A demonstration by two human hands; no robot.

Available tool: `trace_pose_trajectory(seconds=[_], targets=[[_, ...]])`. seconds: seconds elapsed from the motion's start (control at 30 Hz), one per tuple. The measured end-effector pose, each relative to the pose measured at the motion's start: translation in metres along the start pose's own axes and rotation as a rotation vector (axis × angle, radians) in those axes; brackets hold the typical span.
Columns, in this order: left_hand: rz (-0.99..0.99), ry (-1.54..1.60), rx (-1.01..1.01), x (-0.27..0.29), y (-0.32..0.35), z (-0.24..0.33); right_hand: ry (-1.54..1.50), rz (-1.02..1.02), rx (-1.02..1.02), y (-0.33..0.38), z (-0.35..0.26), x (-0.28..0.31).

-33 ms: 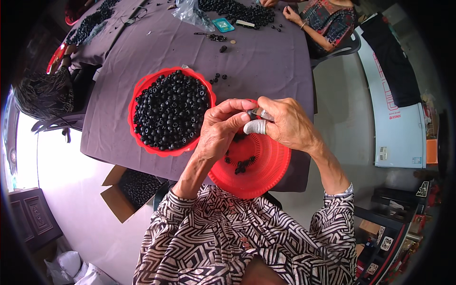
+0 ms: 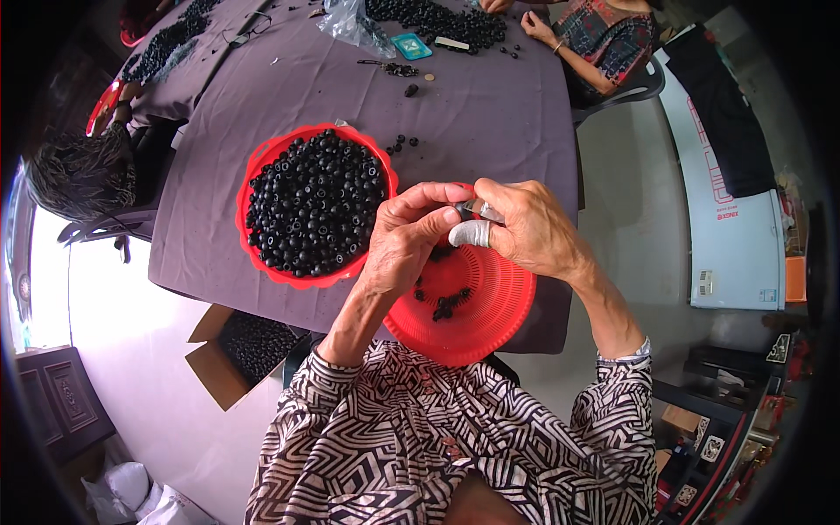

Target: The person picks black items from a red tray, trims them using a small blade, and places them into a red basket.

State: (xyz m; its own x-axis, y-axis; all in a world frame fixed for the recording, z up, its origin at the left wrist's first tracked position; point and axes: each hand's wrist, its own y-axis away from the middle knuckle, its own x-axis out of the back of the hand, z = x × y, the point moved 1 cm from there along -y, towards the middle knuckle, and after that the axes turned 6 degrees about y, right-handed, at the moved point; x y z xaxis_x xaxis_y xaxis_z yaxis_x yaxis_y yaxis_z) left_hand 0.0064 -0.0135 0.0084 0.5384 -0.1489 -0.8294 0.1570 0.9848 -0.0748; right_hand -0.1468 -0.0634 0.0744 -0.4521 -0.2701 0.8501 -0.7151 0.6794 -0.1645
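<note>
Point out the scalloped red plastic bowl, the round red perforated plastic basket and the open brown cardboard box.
Scalloped red plastic bowl (image 2: 306, 282): head view, on near rim.
Round red perforated plastic basket (image 2: 496, 299): head view, on bare inner wall.
Open brown cardboard box (image 2: 215, 378): head view, on lower-left flap.

Purple-grey cloth-covered table (image 2: 490, 114) (creases showing): red basin (image 2: 302, 281) with black pieces (image 2: 315, 201), loose pieces (image 2: 413, 141) nearby; farther off, plastic bag (image 2: 350, 26), flat teal square (image 2: 411, 46), black heap (image 2: 420, 16).

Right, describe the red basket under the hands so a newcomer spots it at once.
Start at the near edge of the purple-grey tablecloth, where the left hand and right hand work. Beneath them is a round red basket. Unlike the full, scalloped red bowl to its left, it holds only a few black pieces.
</note>
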Motion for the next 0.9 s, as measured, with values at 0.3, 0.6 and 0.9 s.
trace_pose_trajectory(seconds=[0.3, 0.6, 0.9], targets=[[0.054, 0.058, 0.048, -0.003, 0.000, -0.003, 0.048, 0.031, 0.025, 0.002, 0.002, -0.002], [0.050, 0.093, 0.054, -0.002, -0.001, -0.008, 0.099, -0.020, 0.019, 0.004, 0.002, -0.002], [0.037, 0.127, 0.049, -0.004, -0.002, -0.010, 0.042, -0.008, -0.002, 0.004, 0.000, 0.009]])
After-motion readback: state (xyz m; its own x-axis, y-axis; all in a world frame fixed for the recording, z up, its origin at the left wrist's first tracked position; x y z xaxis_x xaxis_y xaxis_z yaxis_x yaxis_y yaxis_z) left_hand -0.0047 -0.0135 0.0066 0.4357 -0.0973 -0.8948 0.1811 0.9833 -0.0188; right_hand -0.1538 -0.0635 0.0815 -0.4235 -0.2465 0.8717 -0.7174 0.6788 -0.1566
